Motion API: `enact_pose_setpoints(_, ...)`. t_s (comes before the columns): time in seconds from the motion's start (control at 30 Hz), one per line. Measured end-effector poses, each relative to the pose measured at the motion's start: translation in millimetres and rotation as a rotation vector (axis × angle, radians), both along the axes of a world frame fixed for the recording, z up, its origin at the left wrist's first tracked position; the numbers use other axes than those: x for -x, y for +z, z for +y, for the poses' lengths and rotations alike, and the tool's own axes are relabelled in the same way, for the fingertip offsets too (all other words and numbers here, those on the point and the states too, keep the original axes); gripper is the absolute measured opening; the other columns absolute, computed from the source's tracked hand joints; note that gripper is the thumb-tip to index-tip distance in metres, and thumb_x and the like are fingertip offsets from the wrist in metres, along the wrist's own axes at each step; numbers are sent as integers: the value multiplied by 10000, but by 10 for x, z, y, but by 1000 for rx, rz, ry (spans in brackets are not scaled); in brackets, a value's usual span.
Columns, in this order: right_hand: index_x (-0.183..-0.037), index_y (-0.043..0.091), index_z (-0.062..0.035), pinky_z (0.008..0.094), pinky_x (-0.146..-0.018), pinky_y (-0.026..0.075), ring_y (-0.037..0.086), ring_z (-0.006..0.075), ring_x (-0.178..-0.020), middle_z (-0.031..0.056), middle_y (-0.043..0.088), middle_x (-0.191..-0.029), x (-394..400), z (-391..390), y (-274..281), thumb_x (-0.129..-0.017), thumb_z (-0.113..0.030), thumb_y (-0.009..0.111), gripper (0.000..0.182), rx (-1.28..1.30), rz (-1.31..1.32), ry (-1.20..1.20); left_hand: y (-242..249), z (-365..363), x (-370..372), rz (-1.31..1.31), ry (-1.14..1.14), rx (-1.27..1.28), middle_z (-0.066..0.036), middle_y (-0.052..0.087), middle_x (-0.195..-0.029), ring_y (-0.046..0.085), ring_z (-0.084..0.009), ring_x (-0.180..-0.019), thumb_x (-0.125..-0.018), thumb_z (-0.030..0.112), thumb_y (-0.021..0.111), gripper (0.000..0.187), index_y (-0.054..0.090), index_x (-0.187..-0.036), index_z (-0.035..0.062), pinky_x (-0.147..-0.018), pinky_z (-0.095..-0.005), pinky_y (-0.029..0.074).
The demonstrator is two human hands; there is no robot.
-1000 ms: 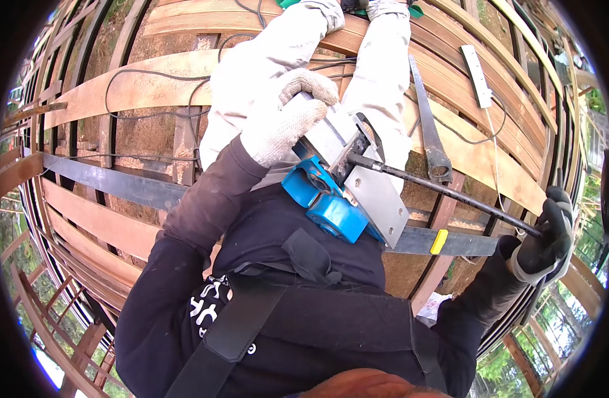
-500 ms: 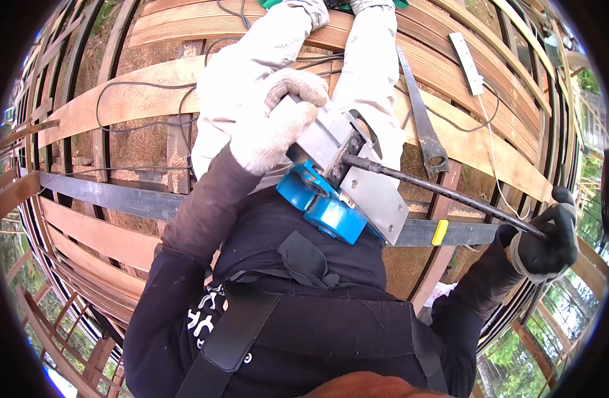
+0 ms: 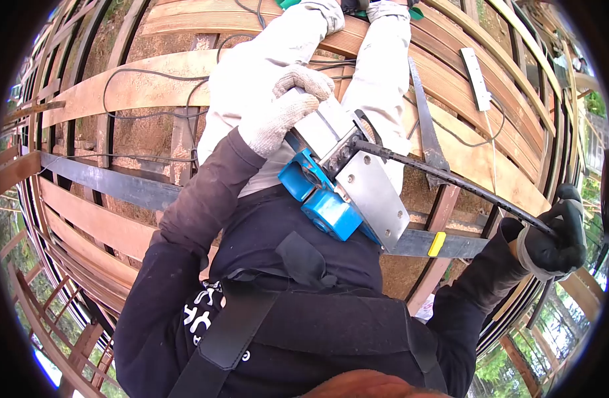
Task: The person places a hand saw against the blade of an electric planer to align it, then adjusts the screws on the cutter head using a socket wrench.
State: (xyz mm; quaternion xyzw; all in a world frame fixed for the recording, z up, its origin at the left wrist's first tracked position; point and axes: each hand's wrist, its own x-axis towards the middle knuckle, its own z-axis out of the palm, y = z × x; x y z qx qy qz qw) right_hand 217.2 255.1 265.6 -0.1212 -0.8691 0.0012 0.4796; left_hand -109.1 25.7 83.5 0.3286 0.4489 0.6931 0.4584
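A blue electric planer point(image 3: 331, 215) lies tilted across my lap, its flat silver sole plates facing up. My left hand point(image 3: 284, 109), in a pale knit glove, is wrapped around the far end of the planer. A long dark rod point(image 3: 450, 182) runs from the slot between the sole plates out to the right. Its outer end is in my right hand point(image 3: 556, 235), which wears a black-coated glove and is closed around it. The rod's inner tip is at the blade area, and I cannot make out how it touches there.
A handsaw point(image 3: 427, 126) lies right of my legs on the boards. Beyond it is a white power strip point(image 3: 475, 79) with a cord. A yellow piece point(image 3: 437, 243) sits on a dark beam point(image 3: 112, 182). Black cable point(image 3: 152, 76) loops at left. Open gaps show bare ground between the timbers.
The view has shifted slightly. The planer has turned a little, with its near sole plate lower. My right hand and the rod's outer end sit slightly further right; both hands keep their grip.
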Motion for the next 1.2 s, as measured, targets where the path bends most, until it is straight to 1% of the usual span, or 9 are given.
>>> enact_pose_setpoints(0.27,-951,627,133,532,-696,578,667,419,-700,282,629,-724,-214,122,-70,-1076,-435,219,710,-72,-8,-12,-5,3,24,54,-16,-42,-99,618,-1133,564,-187,-1127,-891,56,618,155,625,-1046,45,-1025,-339,428)
enact_pose_setpoints(0.43,-836,585,115,525,-616,544,616,375,-645,160,513,-605,25,-30,7,-836,13,624,109,-126,45,236,-16,-7,34,102,-29,-11,-96,622,-1127,568,-183,-1116,-900,62,619,148,628,-1047,55,-1014,-340,435)
enact_pose_setpoints(0.47,-898,620,127,567,-703,545,634,403,-731,199,573,-680,-103,51,22,-944,-231,446,401,-114,-60,221,-13,-1,33,125,-33,6,-94,623,-1127,571,-184,-1114,-899,62,622,144,629,-1042,58,-1012,-341,437)
enact_pose_setpoints(0.53,-960,656,139,609,-789,545,652,431,-817,237,632,-755,-198,152,100,-1053,-475,269,731,-103,-164,204,0,3,44,113,-46,17,-92,623,-1132,571,-183,-1115,-897,58,623,141,630,-1038,59,-1012,-339,438)
enact_pose_setpoints(0.67,-988,663,126,602,-897,505,634,439,-935,191,625,-793,-206,243,299,-1044,-523,271,761,-87,-475,275,3,-10,40,78,-49,7,-90,629,-1139,576,-178,-1112,-891,60,629,142,636,-1033,58,-1009,-334,441)
enact_pose_setpoints(0.73,-993,667,117,592,-944,464,617,440,-1001,191,628,-838,-88,79,341,-1046,-489,306,707,13,-550,116,82,-16,-3,114,-19,13,-92,632,-1133,577,-179,-1109,-889,68,634,130,639,-1018,56,-1007,-336,441)
enact_pose_setpoints(0.97,-1018,683,76,581,-987,440,613,461,-1028,218,639,-831,-434,28,-93,-1048,-377,344,567,193,-147,110,277,-134,-142,113,51,58,-91,634,-1079,585,-184,-1071,-835,66,653,127,650,-958,38,-974,-346,457)
enact_pose_setpoints(1.1,-899,619,73,546,-938,450,578,350,-850,176,576,-774,-447,-86,-292,-1054,-393,346,562,419,71,-41,300,-119,-243,67,59,22,-81,619,-1049,567,-165,-1052,-835,70,630,104,629,-937,47,-965,-344,446)
enact_pose_setpoints(1.2,-992,611,59,450,-919,451,591,348,-962,199,603,-936,-42,-200,-117,-1049,-332,353,471,256,-75,-20,190,-95,-171,-51,45,14,-76,597,-1071,568,-162,-1013,-858,93,591,165,596,-1016,44,-936,-341,458)
